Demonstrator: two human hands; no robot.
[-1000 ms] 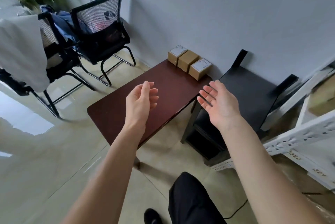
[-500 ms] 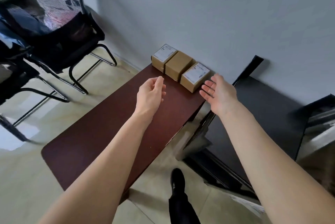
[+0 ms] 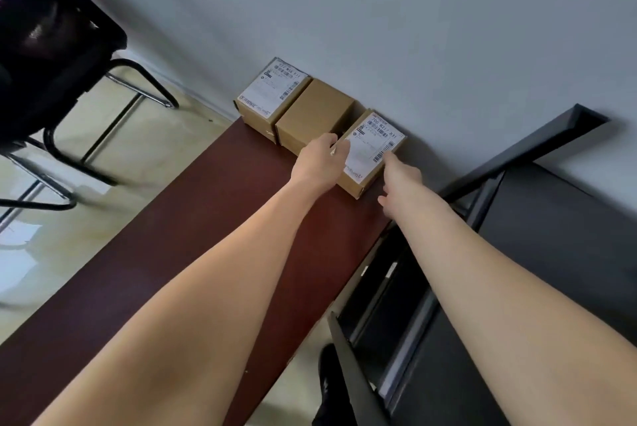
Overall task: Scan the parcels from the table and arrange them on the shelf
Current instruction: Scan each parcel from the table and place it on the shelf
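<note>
Rightmost parcel (image 3: 370, 149) sitting at table's far end against wall, touching plain middle box (image 3: 314, 115); third labelled box (image 3: 272, 94) beyond. Looking light, stiff cardboard, label slick — side faces best for holding. Left hand (image 3: 319, 160) curling fingers onto near-left edge; right hand (image 3: 401, 181) reaching along right side, fingers straight, not clamping. Dark table (image 3: 206, 236) bearing all three.

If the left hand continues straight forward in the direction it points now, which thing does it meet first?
Probably the right-hand labelled parcel: the left hand already reaches its near left edge, by the gap beside the plain middle parcel. Whether the fingertips touch it is unclear. Behind it stands the wall.
</note>
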